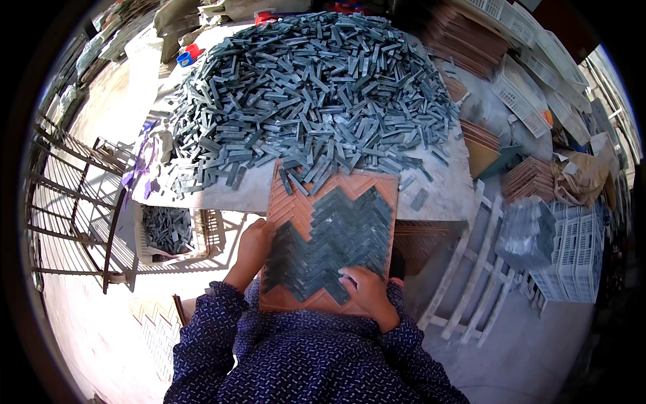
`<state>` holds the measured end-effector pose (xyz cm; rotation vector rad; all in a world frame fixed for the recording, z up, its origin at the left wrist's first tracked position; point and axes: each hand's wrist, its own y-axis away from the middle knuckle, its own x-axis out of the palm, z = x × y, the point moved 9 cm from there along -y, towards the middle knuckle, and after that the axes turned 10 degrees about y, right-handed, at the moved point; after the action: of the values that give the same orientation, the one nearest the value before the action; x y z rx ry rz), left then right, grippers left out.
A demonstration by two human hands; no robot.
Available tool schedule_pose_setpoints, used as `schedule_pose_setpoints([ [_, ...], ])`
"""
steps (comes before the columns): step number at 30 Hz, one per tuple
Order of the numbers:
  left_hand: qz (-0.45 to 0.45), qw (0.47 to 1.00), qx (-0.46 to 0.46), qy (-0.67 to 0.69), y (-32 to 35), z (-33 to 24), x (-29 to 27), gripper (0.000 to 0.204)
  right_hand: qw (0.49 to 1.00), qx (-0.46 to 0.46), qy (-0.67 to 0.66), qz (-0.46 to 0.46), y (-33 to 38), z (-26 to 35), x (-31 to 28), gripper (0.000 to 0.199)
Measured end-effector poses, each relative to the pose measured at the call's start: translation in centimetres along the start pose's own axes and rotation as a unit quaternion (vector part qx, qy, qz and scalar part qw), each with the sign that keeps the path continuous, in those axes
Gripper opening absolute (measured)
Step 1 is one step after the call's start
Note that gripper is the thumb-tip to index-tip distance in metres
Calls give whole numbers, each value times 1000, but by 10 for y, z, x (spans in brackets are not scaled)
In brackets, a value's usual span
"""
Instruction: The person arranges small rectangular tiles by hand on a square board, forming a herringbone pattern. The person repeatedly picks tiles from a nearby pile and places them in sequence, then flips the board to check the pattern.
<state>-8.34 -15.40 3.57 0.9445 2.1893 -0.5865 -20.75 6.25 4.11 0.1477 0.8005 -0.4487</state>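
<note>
We have the orange tray [296, 214] in front of our body, between the fingers of our two hands, its far end lying at the table's near edge. Dark green tiles [330, 242] fill most of it in a zigzag, lying up and left of our right fingertips; bare grooves show beyond and to the right of our left fingers.

Our right hand [369, 291] is over the lower right of the tiles, fingers bent, thumb and forefinger close together at the tile surface; we cannot tell whether they pinch one. Our left hand [256, 246] is curled nearly closed at the tray's left edge; we cannot tell whether it grips anything.

Straight beyond both hands' fingers, a big heap of loose tiles [316, 94] covers much of the pale table [441, 195]. Left of our left fingers, a basket [171, 258] of tile pieces sits on the floor, with a barred metal rack [70, 236] farther out. Well right of our right fingers are a slatted pallet [464, 279], a plastic-wrapped stack [528, 232] and white crates [572, 256].
</note>
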Motion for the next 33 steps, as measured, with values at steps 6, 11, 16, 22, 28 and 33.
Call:
schedule_pose_setpoints([
  [6,137,981,19,-140,-20,-2,10,10,1000,-9,-5,9,-1,3,6,20],
  [11,-71,997,-12,15,-74,8,-9,25,1000,-11,-3,12,0,5,4,19],
  [16,-144,988,-44,-11,-90,12,4,33,1000,16,11,1,4,4,-8,20],
  [22,-60,998,-31,8,-69,11,-4,24,1000,16,3,-18,10,-10,-8,19],
  [28,3,998,22,60,-30,11,-21,18,1000,7,-8,-4,5,-1,-3,19],
  [33,47,990,130,-21,-29,-21,-10,16,1000,10,0,5,3,0,0,19],
])
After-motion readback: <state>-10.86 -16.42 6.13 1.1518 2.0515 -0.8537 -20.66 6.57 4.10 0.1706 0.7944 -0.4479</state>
